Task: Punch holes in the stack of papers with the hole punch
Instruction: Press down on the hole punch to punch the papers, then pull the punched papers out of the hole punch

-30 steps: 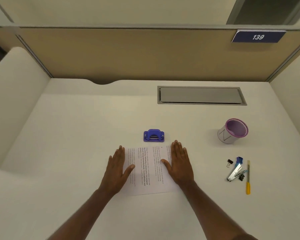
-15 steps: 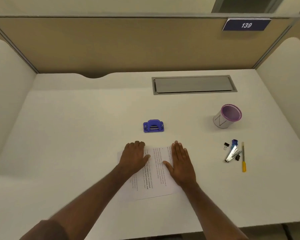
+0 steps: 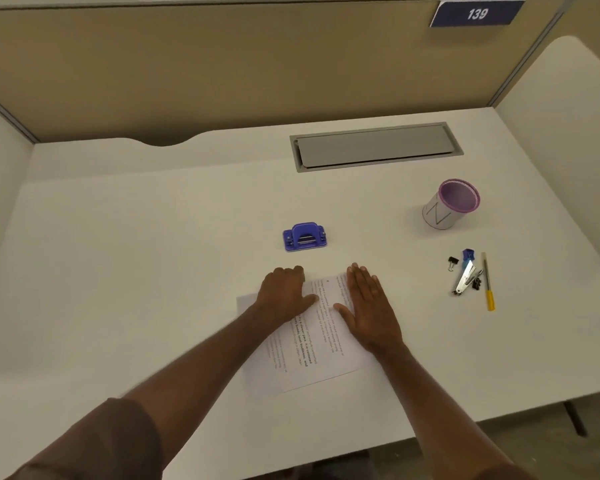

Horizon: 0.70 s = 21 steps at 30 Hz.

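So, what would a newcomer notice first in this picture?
Two bare hands lie on a printed stack of papers near the desk's front edge: the left hand with fingers bent at the far edge, the right hand flat. Just beyond stands a blue hole punch, untouched; a purple-rimmed cup stands far right.

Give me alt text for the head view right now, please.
Both hands lie on a stack of papers on a white desk: left hand at its far left corner, right hand flat along its right side. A blue hole punch sits untouched just beyond.

An office cubicle: tan partition (image 3: 187, 74), numbered plate (image 3: 477, 13), white desk (image 3: 118, 254).
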Available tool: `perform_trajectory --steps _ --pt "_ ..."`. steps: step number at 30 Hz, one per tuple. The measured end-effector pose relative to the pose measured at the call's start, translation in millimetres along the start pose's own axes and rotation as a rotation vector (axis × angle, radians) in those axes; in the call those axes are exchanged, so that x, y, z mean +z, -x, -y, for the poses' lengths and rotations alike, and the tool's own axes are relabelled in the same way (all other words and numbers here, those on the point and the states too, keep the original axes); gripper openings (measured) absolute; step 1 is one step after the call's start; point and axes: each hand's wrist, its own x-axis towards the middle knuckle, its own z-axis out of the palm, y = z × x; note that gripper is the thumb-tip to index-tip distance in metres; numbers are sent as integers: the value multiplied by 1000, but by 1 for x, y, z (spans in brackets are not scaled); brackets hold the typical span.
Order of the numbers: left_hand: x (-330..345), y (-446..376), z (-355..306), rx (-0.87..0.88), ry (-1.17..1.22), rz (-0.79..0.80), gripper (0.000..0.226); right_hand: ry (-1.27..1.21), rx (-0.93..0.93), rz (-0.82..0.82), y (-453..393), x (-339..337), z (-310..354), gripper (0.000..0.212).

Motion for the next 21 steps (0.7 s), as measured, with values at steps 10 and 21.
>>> perform_trajectory --steps 10,21 --pt "-12 -28 -4 128 199 208 27 -43 5 -107 3 -8 1 72" --pt "-24 8 20 83 972 -1 15 -1708 834 -669 84 -48 -4 65"
